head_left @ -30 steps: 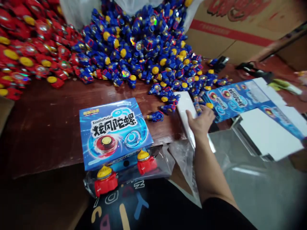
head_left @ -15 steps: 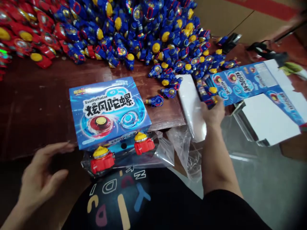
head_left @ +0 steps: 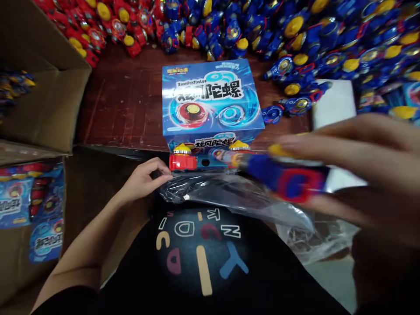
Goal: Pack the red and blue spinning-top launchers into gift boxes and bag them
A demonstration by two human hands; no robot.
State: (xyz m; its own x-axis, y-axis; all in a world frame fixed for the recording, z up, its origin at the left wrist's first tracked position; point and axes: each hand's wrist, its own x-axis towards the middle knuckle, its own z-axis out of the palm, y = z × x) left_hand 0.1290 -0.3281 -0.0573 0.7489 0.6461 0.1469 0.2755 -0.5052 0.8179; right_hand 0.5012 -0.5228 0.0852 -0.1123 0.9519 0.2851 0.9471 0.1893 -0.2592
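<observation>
A blue printed box [head_left: 210, 94] stands at the table's front edge. Just below its front face, two red toys [head_left: 183, 162] with yellow tips lie over a clear plastic bag [head_left: 226, 188]. My left hand [head_left: 149, 177] pinches the left end of the bag beside the left red toy. In my right hand [head_left: 354, 162], close to the camera and blurred, is a blue toy [head_left: 278, 175] with red and yellow parts, pointing left over the bag.
Piles of red toys [head_left: 118, 26] and blue toys [head_left: 295, 26] cover the back of the table. Open cardboard boxes [head_left: 59, 105] at left hold toys and printed packs [head_left: 47, 236]. White sheets [head_left: 334, 105] lie at right.
My right hand has come back from the right side with the blue toy. My left hand has gone from open to pinching the bag. The view has swung left.
</observation>
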